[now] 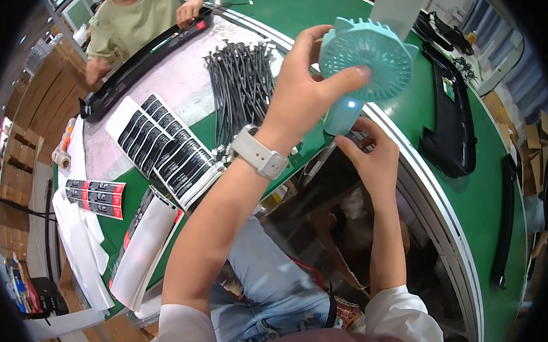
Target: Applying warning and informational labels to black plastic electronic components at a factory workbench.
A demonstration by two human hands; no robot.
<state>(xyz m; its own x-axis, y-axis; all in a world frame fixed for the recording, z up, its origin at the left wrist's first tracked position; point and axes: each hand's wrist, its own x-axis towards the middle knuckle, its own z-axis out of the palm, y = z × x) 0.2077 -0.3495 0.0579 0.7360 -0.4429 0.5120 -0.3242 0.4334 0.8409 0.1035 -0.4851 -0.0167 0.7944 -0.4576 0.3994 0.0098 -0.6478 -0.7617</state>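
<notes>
A small turquoise hand-held fan (365, 62) with a round grille and two little ears is held up over the edge of the green conveyor belt (487, 198). My left hand (305, 90), with a white watch on its wrist, grips the fan's head, its index finger lying across the grille. My right hand (372, 154) holds the fan's handle from below, where a small light glows.
A pile of black cable ties (241, 84) and sheets of black labels (165, 148) lie on the belt to the left. Long black plastic panels (450, 117) rest on the right. Another person in a pale green shirt (134, 21) handles a black panel (141, 61) at the far left. Cardboard boxes (42, 93) are stacked behind.
</notes>
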